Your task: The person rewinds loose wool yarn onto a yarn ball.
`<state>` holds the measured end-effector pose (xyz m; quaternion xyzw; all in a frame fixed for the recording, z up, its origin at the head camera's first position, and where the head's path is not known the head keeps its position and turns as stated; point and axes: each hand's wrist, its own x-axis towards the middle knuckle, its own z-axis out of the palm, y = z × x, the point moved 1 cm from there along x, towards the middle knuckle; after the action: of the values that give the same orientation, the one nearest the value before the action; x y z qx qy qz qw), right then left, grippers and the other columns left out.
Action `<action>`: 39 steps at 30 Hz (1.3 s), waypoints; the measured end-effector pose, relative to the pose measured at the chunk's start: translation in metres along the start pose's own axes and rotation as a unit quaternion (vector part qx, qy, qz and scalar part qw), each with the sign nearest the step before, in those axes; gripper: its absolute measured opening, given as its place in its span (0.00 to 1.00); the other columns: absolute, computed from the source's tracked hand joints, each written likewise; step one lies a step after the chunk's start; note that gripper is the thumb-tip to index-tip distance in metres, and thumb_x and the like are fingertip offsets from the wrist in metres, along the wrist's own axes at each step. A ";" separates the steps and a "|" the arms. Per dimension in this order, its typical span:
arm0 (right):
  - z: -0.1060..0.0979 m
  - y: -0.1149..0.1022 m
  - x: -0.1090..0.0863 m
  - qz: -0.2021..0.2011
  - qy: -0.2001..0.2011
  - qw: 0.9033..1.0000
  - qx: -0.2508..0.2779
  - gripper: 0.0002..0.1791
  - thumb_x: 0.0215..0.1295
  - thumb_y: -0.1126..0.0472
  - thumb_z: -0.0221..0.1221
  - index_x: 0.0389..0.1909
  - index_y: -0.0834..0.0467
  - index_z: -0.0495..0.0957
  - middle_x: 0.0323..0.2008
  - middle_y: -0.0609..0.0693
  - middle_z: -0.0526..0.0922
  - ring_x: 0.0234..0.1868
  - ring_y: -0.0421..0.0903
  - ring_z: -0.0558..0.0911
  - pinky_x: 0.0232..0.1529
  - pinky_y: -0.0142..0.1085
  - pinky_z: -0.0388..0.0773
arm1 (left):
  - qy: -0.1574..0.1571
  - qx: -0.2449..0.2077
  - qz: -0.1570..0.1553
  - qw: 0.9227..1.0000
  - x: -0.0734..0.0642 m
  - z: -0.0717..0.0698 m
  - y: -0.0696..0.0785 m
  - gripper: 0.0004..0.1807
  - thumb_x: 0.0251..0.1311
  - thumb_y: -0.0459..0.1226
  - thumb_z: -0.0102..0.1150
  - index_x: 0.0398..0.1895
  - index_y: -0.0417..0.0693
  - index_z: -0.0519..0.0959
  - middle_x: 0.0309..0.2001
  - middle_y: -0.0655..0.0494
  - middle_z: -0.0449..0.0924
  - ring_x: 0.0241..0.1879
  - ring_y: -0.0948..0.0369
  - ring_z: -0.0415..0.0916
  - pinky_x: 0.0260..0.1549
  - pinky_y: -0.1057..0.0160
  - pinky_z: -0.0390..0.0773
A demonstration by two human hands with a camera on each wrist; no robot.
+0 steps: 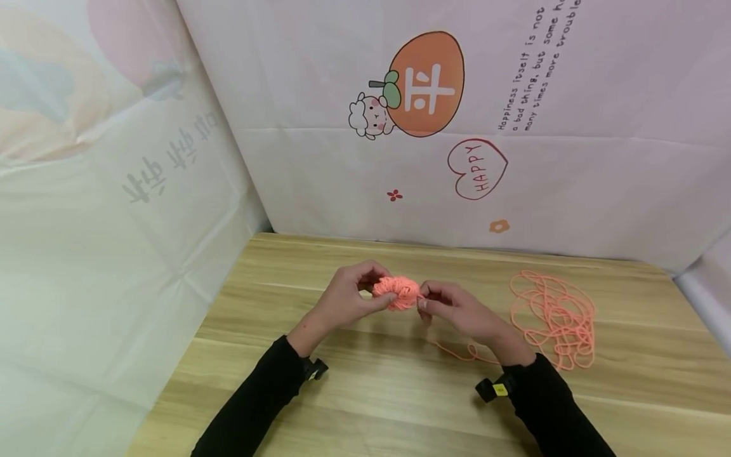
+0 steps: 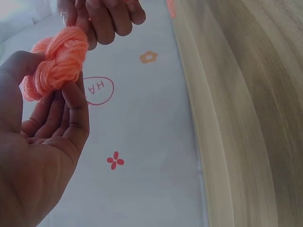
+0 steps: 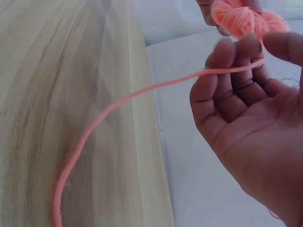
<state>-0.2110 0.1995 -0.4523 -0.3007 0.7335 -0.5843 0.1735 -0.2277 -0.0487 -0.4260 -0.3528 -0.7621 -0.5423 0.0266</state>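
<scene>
A small coral-pink ball of yarn is held above the table in the head view. My left hand grips its left side, thumb in front and fingers curled behind, as the left wrist view also shows. At its right end, my right hand pinches the strand between thumb and fingertips, close against the ball. In the right wrist view the yarn strand runs across the curled fingers and trails down toward the wooden surface. Part of the ball is covered by the left thumb and fingers.
A loose tangle of the same yarn lies on the wooden table beyond the right forearm. One strand leads across the tabletop toward it. A printed white cloth hangs behind the table, and another covers the left side.
</scene>
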 end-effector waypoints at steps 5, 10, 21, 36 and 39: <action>-0.003 -0.005 0.001 -0.012 0.020 1.000 0.010 0.18 0.81 0.55 0.37 0.38 0.64 0.68 0.27 0.61 0.66 0.30 0.60 0.66 0.34 0.45 0.69 | -0.003 0.001 -0.009 1.000 0.000 -0.001 -0.016 0.12 0.56 0.41 0.69 0.41 0.55 0.79 0.35 0.64 0.79 0.33 0.66 0.78 0.32 0.63 0.82; -0.002 -0.015 0.003 0.009 0.040 0.999 -0.006 0.20 0.81 0.51 0.38 0.38 0.62 0.68 0.27 0.60 0.64 0.30 0.56 0.66 0.34 0.47 0.66 | -0.018 0.010 -0.001 1.000 -0.002 0.000 -0.018 0.12 0.55 0.42 0.69 0.41 0.54 0.78 0.35 0.62 0.79 0.33 0.65 0.78 0.32 0.64 0.82; 0.017 -0.041 0.005 -0.009 0.090 0.993 -0.079 0.17 0.80 0.55 0.40 0.36 0.57 0.73 0.21 0.56 0.67 0.21 0.48 0.64 0.26 0.38 0.66 | -0.008 0.039 -0.041 0.998 -0.002 0.002 -0.016 0.11 0.56 0.40 0.68 0.38 0.54 0.75 0.35 0.62 0.79 0.34 0.65 0.77 0.33 0.66 0.82; 0.059 -0.075 0.003 -0.041 0.079 0.989 -0.117 0.15 0.77 0.69 0.42 0.33 0.57 0.74 0.18 0.58 0.69 0.17 0.38 0.62 0.19 0.30 0.62 | 0.045 -0.079 -0.113 0.989 -0.001 -0.002 0.016 0.10 0.61 0.33 0.64 0.41 0.38 0.75 0.39 0.50 0.78 0.39 0.57 0.79 0.31 0.60 0.81; 0.061 -0.073 0.002 -0.033 0.079 0.990 -0.116 0.15 0.77 0.69 0.42 0.33 0.56 0.74 0.18 0.57 0.69 0.17 0.38 0.62 0.20 0.30 0.61 | 0.040 -0.101 -0.131 0.985 0.001 -0.003 0.011 0.11 0.62 0.34 0.63 0.43 0.38 0.75 0.39 0.50 0.78 0.38 0.56 0.79 0.29 0.60 0.80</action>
<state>-0.1583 0.1419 -0.3972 -0.2955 0.7976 -0.5224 0.0599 -0.2232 -0.0493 -0.4154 -0.2283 -0.7411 -0.6294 -0.0501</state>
